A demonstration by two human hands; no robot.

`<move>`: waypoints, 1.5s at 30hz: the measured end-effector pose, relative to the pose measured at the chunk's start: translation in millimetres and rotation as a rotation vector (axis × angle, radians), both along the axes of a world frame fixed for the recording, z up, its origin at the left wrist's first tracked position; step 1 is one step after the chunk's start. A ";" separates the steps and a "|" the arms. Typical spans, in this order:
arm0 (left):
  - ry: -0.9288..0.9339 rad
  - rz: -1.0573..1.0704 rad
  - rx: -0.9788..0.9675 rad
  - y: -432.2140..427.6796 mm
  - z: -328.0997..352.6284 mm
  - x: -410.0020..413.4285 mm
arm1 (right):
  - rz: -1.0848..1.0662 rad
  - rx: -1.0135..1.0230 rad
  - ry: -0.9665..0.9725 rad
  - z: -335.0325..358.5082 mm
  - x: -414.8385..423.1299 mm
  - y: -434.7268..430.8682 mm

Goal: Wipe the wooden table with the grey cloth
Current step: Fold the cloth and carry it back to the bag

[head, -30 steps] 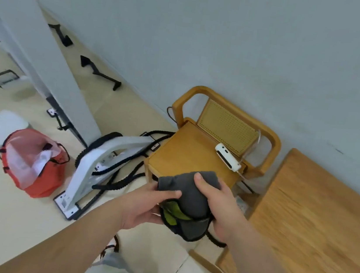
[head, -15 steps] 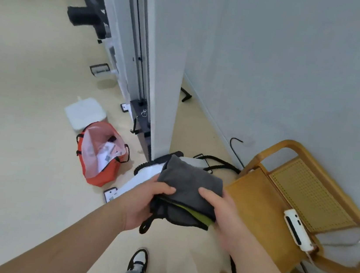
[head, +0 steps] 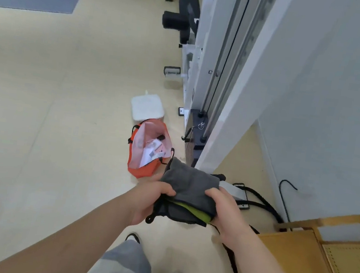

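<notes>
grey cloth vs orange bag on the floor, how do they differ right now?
The grey cloth is folded and held by both hands, left hand and right hand; the orange bag lies untouched on the floor. The cloth is closed up; the bag gapes open. Both are soft fabric.

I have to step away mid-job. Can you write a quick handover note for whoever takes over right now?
Left hand: gripping the folded grey cloth at its left edge.
Right hand: gripping its right edge.
The cloth is held in the air over the floor, beside the wooden chair.
The table is not in view.
Done: cloth in hand.
Left: find the table and wipe it.
</notes>
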State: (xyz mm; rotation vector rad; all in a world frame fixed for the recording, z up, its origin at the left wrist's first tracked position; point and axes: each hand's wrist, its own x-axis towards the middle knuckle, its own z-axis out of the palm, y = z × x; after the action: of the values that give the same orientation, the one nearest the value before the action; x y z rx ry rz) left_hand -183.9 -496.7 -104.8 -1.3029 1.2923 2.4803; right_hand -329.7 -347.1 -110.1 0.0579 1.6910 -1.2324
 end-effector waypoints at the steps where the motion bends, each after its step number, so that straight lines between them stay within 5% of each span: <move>1: -0.008 0.029 0.000 -11.4 -0.1 1.6 | 0.025 0.008 -0.007 0.6 -1.5 -13.6; 25: -0.153 -0.028 -0.190 -431.9 0.6 -59.6 | 0.206 -0.038 0.056 3.9 -71.5 -431.4; 32: -0.237 -0.137 -0.270 -565.1 -23.9 -122.1 | 0.101 -0.009 -0.042 -36.8 -105.8 -545.2; 45: -0.246 -0.575 -0.409 -844.3 -172.1 -281.0 | -0.261 0.191 0.007 -171.6 -196.8 -803.9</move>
State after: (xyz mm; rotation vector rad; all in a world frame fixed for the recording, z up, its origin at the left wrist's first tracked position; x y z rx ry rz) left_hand -464.9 -1341.0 -276.9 -1.0447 1.8428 1.6777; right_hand -526.5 -1151.1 -281.7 0.4015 1.8461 -1.2556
